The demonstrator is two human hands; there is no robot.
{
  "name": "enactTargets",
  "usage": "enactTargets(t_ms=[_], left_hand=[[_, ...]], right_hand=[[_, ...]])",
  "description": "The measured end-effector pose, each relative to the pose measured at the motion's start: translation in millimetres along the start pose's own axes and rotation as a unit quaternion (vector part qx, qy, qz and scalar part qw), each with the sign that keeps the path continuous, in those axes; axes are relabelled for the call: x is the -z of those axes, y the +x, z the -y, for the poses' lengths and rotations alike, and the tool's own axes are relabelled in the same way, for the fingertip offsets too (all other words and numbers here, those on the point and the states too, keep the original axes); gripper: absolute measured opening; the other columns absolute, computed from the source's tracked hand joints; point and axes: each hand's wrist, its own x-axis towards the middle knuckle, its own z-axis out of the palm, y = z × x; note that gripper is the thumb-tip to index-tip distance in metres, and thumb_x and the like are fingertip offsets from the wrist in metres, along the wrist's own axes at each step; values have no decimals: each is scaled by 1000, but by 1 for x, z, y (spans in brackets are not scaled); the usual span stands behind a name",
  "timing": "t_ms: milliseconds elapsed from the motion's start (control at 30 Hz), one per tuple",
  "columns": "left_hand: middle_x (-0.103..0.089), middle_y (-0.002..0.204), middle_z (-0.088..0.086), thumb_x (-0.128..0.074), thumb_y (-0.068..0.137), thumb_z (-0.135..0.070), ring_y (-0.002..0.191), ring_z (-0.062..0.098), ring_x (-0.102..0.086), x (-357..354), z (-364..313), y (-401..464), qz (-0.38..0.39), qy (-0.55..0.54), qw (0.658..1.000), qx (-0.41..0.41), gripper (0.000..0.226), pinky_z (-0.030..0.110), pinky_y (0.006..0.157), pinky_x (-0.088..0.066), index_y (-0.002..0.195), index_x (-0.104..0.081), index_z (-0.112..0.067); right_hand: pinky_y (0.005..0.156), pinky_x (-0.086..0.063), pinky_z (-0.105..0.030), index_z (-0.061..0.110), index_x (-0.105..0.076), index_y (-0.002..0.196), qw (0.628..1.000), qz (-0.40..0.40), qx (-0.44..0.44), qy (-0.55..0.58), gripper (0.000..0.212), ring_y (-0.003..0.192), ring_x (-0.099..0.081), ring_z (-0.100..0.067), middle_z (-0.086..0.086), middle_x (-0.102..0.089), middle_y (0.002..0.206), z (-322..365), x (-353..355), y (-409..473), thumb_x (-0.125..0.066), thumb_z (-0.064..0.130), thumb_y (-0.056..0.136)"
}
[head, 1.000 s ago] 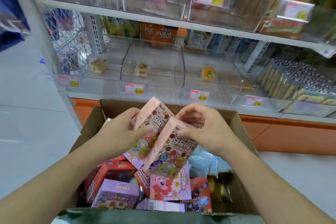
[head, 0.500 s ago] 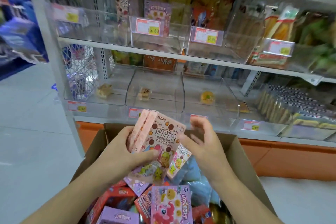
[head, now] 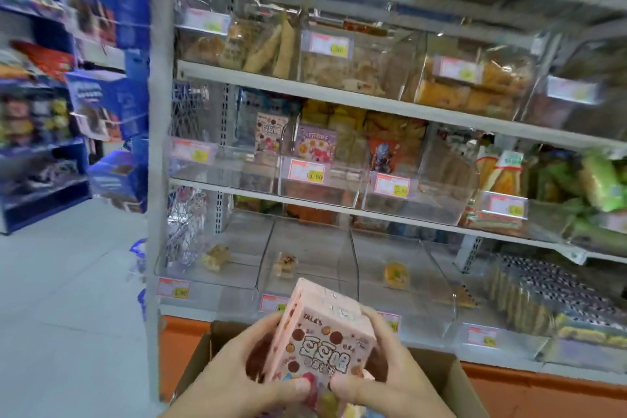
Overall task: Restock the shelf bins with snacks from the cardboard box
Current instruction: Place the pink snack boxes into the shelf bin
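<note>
A stack of pink snack boxes (head: 325,336) is held upright between both hands above the cardboard box (head: 448,373), whose rim shows at the bottom. My left hand (head: 234,373) grips the stack's left side, thumb on the front face. My right hand (head: 383,373) grips the right side, thumb also on the front. On the middle shelf a clear bin (head: 237,163) holds one matching pink box (head: 269,132) at the back. A purple box (head: 315,144) stands in the bin (head: 319,180) beside it. The cardboard box's contents are hidden.
Lowest shelf bins (head: 305,268) each hold a single small pastry. Upper bins (head: 356,61) are filled with baked snacks. Wrapped biscuits (head: 529,292) and green packs (head: 597,180) sit at the right. A grey upright post (head: 156,180) borders the shelf; blue displays (head: 101,95) stand left.
My view has tilted upward toward the higher shelves. Both hands have closed round the pink boxes as one stack and lifted it; my right hand, open before, now grips it.
</note>
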Motion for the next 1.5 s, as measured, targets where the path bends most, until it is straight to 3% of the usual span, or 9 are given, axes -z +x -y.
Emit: enactTargets(t_ms=[67, 167, 433, 633, 867, 1033, 1233, 1333, 1500], left_hand=[[-69, 138, -17, -97, 76, -33, 127, 10, -67, 14, -14, -3, -12, 13, 999, -39, 93, 36, 107, -54, 149, -43, -52], [-64, 137, -30, -99, 69, -34, 130, -2, -60, 44, -46, 9, -92, 78, 987, -106, 93, 35, 110, -52, 144, -48, -57], [-62, 140, -20, -92, 78, -24, 132, 7, -58, 160, -139, 90, -214, 233, 907, -277, 89, 46, 109, -53, 150, -44, -49], [-74, 122, -16, -90, 77, 0, 113, 5, -70, 234, -137, 183, -262, 230, 900, -263, 84, 40, 96, -62, 141, -53, -39], [-69, 123, -29, -91, 81, -23, 116, -4, -66, 258, -127, 214, -252, 274, 908, -191, 94, 36, 108, -51, 150, -34, -53], [-67, 133, -24, -77, 95, -26, 123, 1, -63, 263, -131, 227, -223, 309, 912, -150, 62, 43, 114, -49, 147, -49, -42], [-74, 113, -9, -70, 100, -17, 103, 11, -68, 261, -147, 252, -211, 320, 921, -71, 39, 31, 89, -54, 135, -58, -29], [-75, 114, -1, -69, 101, -12, 103, 18, -70, 266, -154, 277, -213, 332, 917, -60, 40, 38, 93, -58, 137, -59, -23], [-69, 125, 9, -58, 106, -24, 101, 23, -66, 264, -162, 322, -192, 435, 880, 2, 34, 36, 89, -58, 138, -55, -14]], right_hand=[[104, -57, -43, 43, -50, 141, 998, -15, 46, -26, 91, 130, -65, -15, 12, -67, 141, 28, -5, 7, -99, 20, 68], [103, -58, -44, 34, -53, 141, 985, -51, 152, -64, 89, 131, -64, -16, 7, -67, 139, 74, -16, 30, -97, 3, 70], [103, -57, -38, 28, -37, 142, 892, -115, 384, -211, 89, 127, -62, -7, 18, -63, 134, 178, -25, 170, -95, 14, 77], [93, -59, -44, 29, -36, 141, 857, -147, 418, -263, 87, 115, -67, -13, 12, -65, 130, 187, -28, 295, -94, 24, 76], [96, -59, -44, 40, -33, 142, 872, -130, 340, -328, 89, 120, -66, -13, 16, -65, 134, 181, -24, 350, -91, 30, 76], [90, -51, -23, 35, -42, 148, 916, -91, 196, -338, 86, 126, -61, -10, 15, -64, 139, 185, -16, 361, -93, 29, 79], [88, -53, -26, 38, -51, 132, 949, -74, 95, -290, 59, 100, -63, -1, 22, -66, 114, 196, -4, 381, -84, 27, 85], [106, -51, -37, 32, -55, 140, 947, -91, 67, -302, 69, 116, -65, -16, 12, -69, 127, 200, 2, 406, -85, 31, 78], [98, -46, -28, 14, -46, 155, 910, -105, -7, -402, 57, 136, -54, -28, -9, -53, 153, 215, 1, 434, -64, 36, 105]])
